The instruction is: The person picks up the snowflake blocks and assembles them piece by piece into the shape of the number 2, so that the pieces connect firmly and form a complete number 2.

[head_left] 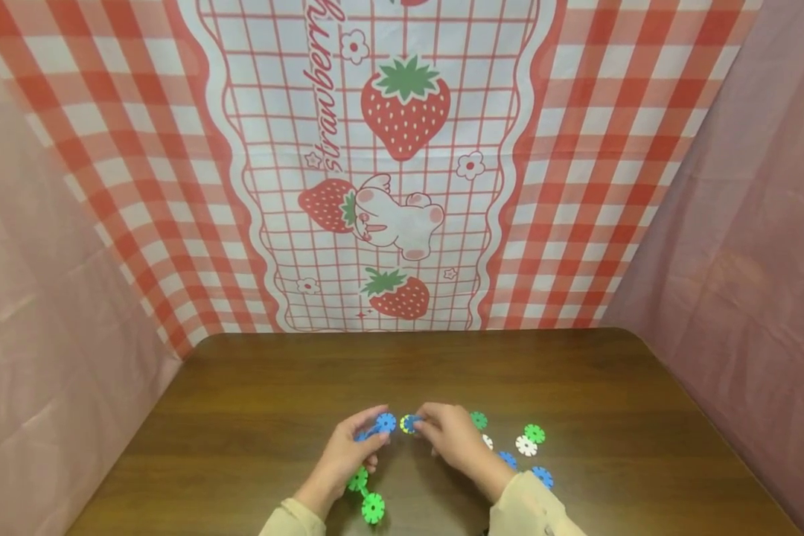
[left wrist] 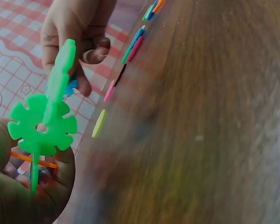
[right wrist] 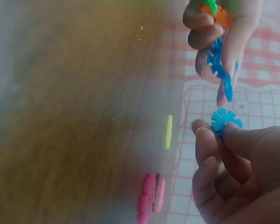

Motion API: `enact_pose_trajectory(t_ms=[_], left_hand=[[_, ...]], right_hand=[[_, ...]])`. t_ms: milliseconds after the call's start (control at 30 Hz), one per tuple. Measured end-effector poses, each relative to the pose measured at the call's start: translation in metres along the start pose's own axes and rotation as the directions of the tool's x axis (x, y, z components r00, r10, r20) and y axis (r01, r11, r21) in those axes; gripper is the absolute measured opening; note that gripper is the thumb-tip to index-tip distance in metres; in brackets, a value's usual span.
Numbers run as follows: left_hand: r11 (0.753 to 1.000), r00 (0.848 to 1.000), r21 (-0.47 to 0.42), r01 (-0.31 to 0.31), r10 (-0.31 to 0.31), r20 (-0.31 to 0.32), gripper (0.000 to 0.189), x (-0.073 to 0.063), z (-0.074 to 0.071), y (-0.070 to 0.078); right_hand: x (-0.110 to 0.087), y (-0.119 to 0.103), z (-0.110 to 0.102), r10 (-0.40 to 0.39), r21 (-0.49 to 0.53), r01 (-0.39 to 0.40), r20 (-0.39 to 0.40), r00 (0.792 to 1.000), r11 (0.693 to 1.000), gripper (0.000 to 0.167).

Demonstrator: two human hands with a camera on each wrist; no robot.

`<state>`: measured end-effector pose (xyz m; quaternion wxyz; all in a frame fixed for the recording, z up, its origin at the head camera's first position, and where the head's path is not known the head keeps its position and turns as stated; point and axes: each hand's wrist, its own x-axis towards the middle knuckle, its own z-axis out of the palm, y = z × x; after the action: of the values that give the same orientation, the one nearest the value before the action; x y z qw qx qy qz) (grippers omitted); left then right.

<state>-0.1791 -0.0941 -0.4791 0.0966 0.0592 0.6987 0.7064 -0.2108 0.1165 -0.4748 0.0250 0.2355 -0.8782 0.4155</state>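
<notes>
My left hand [head_left: 345,447] grips a linked chain of notched plastic discs. Bright green discs [head_left: 373,508] hang below the palm, an orange disc [right wrist: 221,17] sits among the fingers, and a blue disc [head_left: 385,423] stands out at the fingertips. Opposite it, my right hand [head_left: 457,439] pinches a single blue disc [right wrist: 225,120] between thumb and fingers, its notched edge facing the chain. A small gap separates this disc from the chain's blue end. In the head view a yellow disc [head_left: 404,425] shows partly behind the pinched one.
Loose discs lie right of my right hand: a dark green disc [head_left: 479,420], a light green disc [head_left: 534,433], a white disc [head_left: 525,446] and blue discs [head_left: 542,477]. Pink discs [right wrist: 148,198] show in the right wrist view. A checked strawberry cloth [head_left: 402,223] hangs behind the wooden table [head_left: 241,402].
</notes>
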Motion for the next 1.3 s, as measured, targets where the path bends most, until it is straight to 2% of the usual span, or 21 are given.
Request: enact_pose_trajectory(t_ms=[167,400,500,633,767,967,1133,1200,1300], left_hand=[[0.999,0.999,0.022,-0.031,0.032,-0.027,0.048,0.000,0.009,0.001],[0.999,0.999,0.014,-0.036,0.036,-0.001,0.039,0.001,0.018,0.003],[0.998,0.999,0.037,-0.046,0.047,-0.007,0.038,0.001,0.020,0.002],[0.992,0.998,0.110,-0.064,0.066,-0.015,0.038,0.001,0.021,0.002],[0.978,0.996,0.189,-0.082,0.086,-0.012,0.037,0.001,0.024,0.003],[0.969,0.996,0.231,-0.085,0.089,-0.006,0.035,0.000,0.028,0.003],[0.953,0.995,0.287,-0.099,0.096,0.024,0.033,-0.002,0.027,0.003],[0.964,0.996,0.250,-0.088,0.079,0.046,0.030,-0.002,0.025,0.002],[0.992,0.997,0.125,-0.035,0.026,0.074,0.028,-0.001,0.023,0.001]], right_hand=[[-0.004,-0.004,-0.002,-0.053,-0.088,0.049,-0.047,0.997,0.995,0.006],[-0.009,-0.004,-0.002,-0.104,-0.193,0.085,-0.092,0.990,0.977,0.004],[-0.010,-0.005,-0.002,-0.153,-0.263,0.119,-0.115,0.981,0.957,0.004],[-0.012,-0.007,0.000,-0.224,-0.354,0.164,-0.137,0.965,0.921,0.005],[-0.013,-0.007,0.002,-0.250,-0.375,0.183,-0.139,0.958,0.909,0.005],[-0.012,-0.007,0.003,-0.258,-0.377,0.194,-0.128,0.958,0.906,0.006],[-0.012,-0.011,0.004,-0.274,-0.419,0.219,-0.076,0.959,0.881,0.011],[-0.012,-0.012,0.004,-0.265,-0.413,0.218,-0.060,0.962,0.884,0.012],[-0.011,-0.011,0.004,-0.234,-0.375,0.193,-0.068,0.970,0.907,0.011]])
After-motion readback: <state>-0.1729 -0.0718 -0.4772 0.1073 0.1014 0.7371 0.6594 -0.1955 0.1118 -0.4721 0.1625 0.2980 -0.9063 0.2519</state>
